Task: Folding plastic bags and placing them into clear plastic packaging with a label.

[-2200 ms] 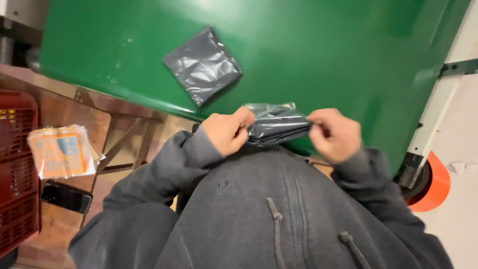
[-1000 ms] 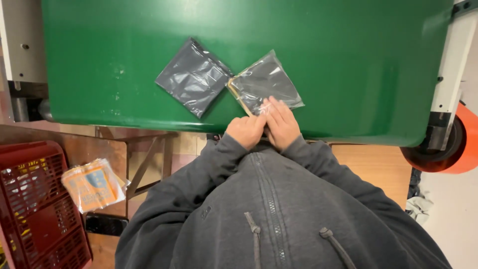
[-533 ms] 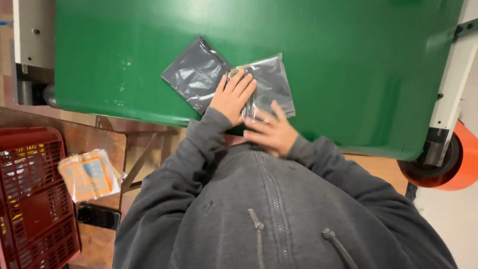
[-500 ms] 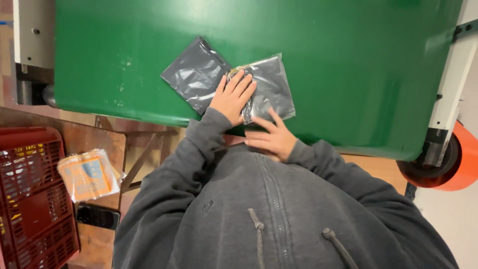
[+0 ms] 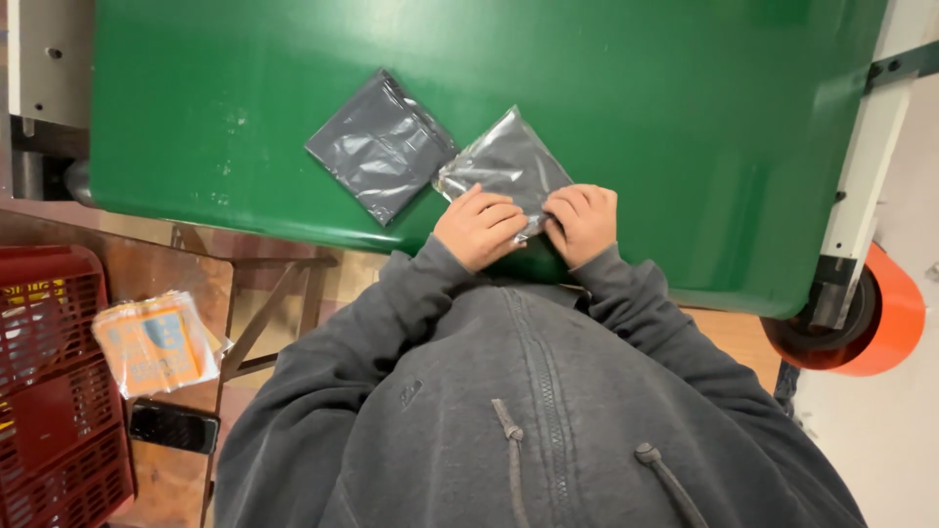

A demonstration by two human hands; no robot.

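Both hands, left and right, press curled fingers onto the near edge of the grey plastic mailer bag lying on the green desk; firm, even pressure flattens it best.

- A second dark grey plastic bag lies flat on the green counter, turned like a diamond.
- A red plastic crate with a lattice wall stands at lower left.
- A clear packet of orange and blue items rests on a brown wooden surface just beside the crate.
- A black phone lies near that packet.
- An orange wheel-like part sits at the right, under a white frame bar.
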